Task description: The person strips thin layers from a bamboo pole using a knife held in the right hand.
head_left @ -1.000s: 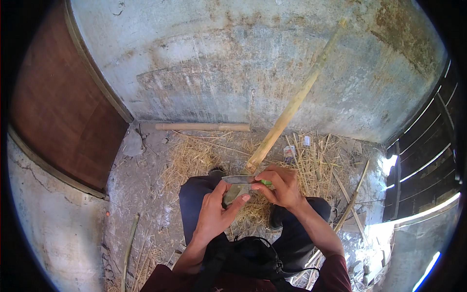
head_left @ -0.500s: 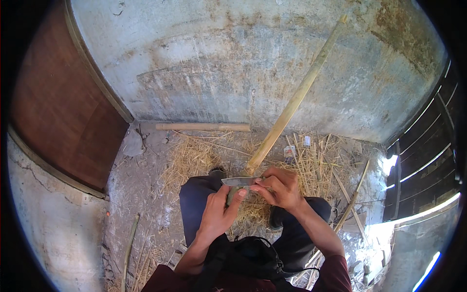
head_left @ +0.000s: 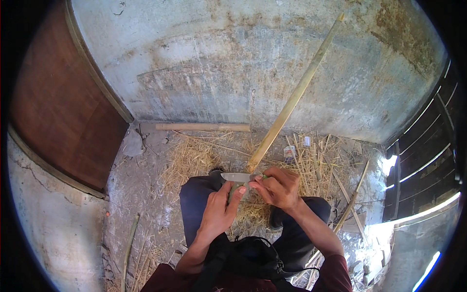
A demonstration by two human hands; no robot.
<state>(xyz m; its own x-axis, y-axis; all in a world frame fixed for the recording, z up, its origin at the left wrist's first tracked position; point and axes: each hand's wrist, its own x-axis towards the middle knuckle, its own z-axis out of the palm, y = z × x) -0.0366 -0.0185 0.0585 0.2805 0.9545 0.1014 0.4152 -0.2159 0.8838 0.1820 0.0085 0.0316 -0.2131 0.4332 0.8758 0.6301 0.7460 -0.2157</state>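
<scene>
The right hand [head_left: 278, 187] is closed around the handle end of the knife [head_left: 235, 177], blade pointing left; the left hand [head_left: 218, 208] pinches a grey-green piece [head_left: 235, 189] just below the blade, apparently to steady it. Both items are held close together, presumably for control

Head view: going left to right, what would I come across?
Brown door, left hand, right hand, dark slatted panel.

Knife [head_left: 236, 177] partly out of sight within the right hand [head_left: 282, 188]
</scene>
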